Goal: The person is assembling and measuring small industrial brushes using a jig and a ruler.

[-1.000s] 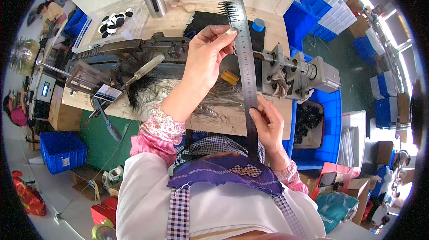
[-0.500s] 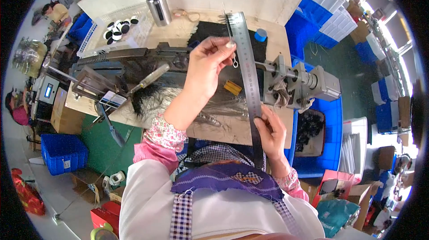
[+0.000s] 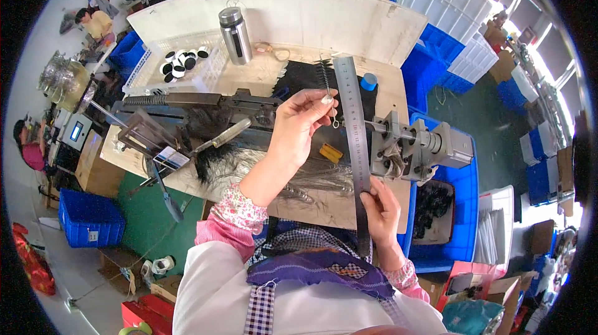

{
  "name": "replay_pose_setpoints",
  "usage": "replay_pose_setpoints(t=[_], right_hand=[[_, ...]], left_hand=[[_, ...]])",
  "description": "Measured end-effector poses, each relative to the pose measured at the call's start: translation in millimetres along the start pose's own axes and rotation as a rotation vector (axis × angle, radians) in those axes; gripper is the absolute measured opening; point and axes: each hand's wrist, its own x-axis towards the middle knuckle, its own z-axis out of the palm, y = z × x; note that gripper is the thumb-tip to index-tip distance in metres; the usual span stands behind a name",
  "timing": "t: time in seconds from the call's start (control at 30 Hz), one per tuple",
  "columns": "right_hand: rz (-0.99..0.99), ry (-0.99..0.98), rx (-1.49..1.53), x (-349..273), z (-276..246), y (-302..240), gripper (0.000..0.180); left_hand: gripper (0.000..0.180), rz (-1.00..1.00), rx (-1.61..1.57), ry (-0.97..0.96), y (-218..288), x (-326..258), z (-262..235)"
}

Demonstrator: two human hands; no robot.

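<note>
My left hand (image 3: 298, 128) is raised over the bench and pinches a thin twisted-wire brush (image 3: 326, 84) by its stem, bristles pointing away from me. My right hand (image 3: 381, 209) grips the lower part of a long steel ruler (image 3: 353, 129) that stands upright alongside the brush. Below both lies a flat bundle of dark and grey hair (image 3: 274, 170) on the wooden workbench (image 3: 324, 207).
A grey metal machine (image 3: 418, 148) sits right of the ruler, a long black machine bar (image 3: 193, 101) at left. A steel flask (image 3: 235, 34), a white basket of black discs (image 3: 180, 64), a blue roll (image 3: 369, 81) and blue crates (image 3: 458, 210) surround the bench.
My left hand has drawn the wire brush lower along the ruler. The view has shifted so the bench sits lower in the picture.
</note>
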Motion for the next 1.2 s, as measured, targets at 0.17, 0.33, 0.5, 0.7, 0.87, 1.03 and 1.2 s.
replay_pose_setpoints(t=[0.17,0.33,0.5,0.7,0.87,1.03,1.2], right_hand=[[-0.018,0.045,-0.021,3.6,1.7,-5.1,0.035],[-0.044,0.048,-0.054,1.9,0.2,-3.2,0.034],[-0.056,0.046,-0.034,3.3,0.5,-6.5,0.034],[-0.05,0.028,-0.046,5.2,-0.3,-13.0,0.034],[-0.064,0.009,-0.107,4.7,-2.1,-15.6,0.033],[-0.053,-0.003,-0.099,3.5,-2.6,-15.8,0.033],[-0.067,0.004,-0.1,5.2,-0.8,-14.4,0.033]], left_hand=[[0.019,0.01,0.03,0.0,1.9,-1.6,1.0],[0.02,0.035,0.055,-0.014,2.1,-3.1,0.2],[0.021,0.068,0.088,-0.034,1.9,-4.1,0.8],[0.02,0.085,0.086,-0.039,1.4,-3.4,-1.7],[0.019,0.075,0.095,-0.034,4.8,-6.6,1.2],[0.017,0.077,0.093,-0.03,2.0,-7.7,0.9],[0.017,0.093,0.1,-0.01,2.1,-8.1,2.6]])
